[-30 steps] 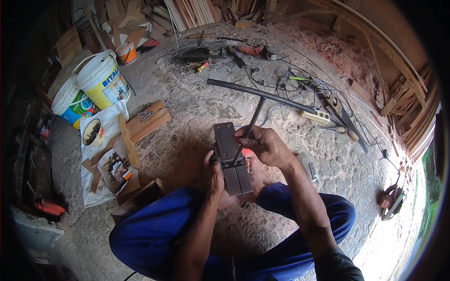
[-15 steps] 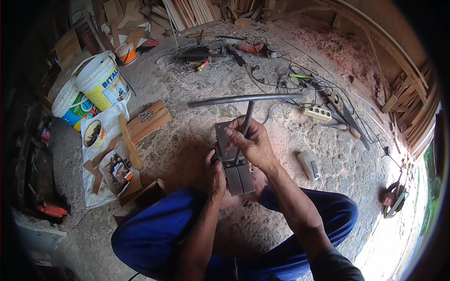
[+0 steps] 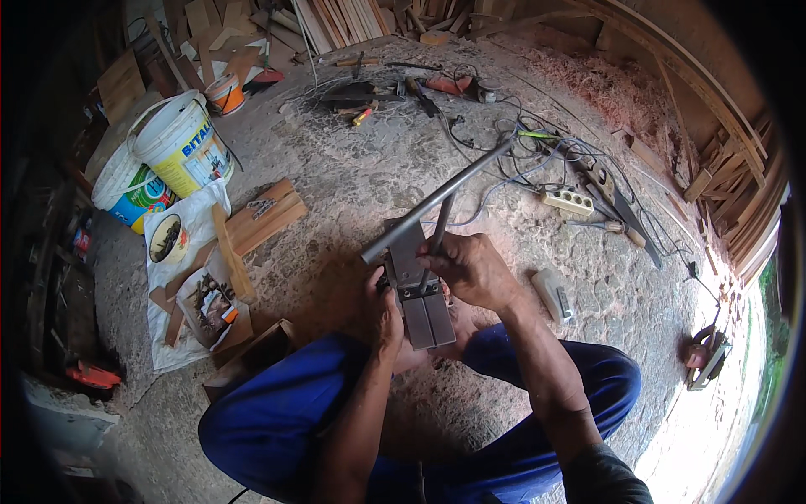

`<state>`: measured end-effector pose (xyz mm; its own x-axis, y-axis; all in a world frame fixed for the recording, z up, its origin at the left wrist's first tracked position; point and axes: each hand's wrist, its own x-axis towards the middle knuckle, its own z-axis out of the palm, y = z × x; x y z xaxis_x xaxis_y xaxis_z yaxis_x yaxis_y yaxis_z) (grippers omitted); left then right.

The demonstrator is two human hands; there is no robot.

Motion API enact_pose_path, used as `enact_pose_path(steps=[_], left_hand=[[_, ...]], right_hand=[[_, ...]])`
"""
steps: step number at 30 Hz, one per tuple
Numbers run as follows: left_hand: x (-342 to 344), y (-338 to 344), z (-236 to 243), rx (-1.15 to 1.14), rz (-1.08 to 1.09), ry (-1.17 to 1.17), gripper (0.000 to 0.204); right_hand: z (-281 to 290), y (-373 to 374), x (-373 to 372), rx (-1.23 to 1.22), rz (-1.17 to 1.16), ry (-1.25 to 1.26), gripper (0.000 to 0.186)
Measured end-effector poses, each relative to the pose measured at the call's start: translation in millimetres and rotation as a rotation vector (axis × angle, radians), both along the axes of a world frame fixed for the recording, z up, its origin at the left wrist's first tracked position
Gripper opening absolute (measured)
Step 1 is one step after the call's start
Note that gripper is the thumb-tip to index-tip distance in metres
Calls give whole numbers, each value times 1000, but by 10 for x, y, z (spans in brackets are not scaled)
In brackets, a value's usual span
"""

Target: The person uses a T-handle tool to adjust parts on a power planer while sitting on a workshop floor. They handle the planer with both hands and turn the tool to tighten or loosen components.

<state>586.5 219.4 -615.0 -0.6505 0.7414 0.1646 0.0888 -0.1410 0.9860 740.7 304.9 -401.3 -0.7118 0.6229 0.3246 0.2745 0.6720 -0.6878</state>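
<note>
A grey metal plate assembly with a slotted lower block lies between my feet. My left hand is closed on its left edge, and a small dark part shows by the thumb. My right hand wraps round the stem of a long steel T-handle wrench. The wrench's foot stands on a row of small screws or holes across the assembly; the exact seat is too small to make out. Its crossbar slants from near the left hand up to the far right.
At left stand two paint buckets, beside a white sack bearing bowls of screws and wood pieces. To the right lie a pale plastic box, a power strip, cables and a handsaw. An angle grinder lies farther off.
The wrench has turned counterclockwise: its left crossbar end came nearer me, its right end swung away. My right hand turned with the stem and shifted slightly right; my left hand stayed put.
</note>
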Motion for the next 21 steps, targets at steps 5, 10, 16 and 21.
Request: enact_pose_path(steps=[5, 10, 16, 21], left_hand=[[126, 26, 117, -7, -25, -39, 47], [127, 33, 150, -46, -52, -33, 47], [106, -3, 194, -32, 0, 30, 46], [90, -18, 192, -22, 4, 59, 45]], right_hand=[[-105, -34, -174, -103, -328, 78, 43], [-149, 21, -223, -537, -14, 490, 23], [58, 49, 27, -639, 228, 349, 30], [129, 7, 94, -67, 73, 74, 23]])
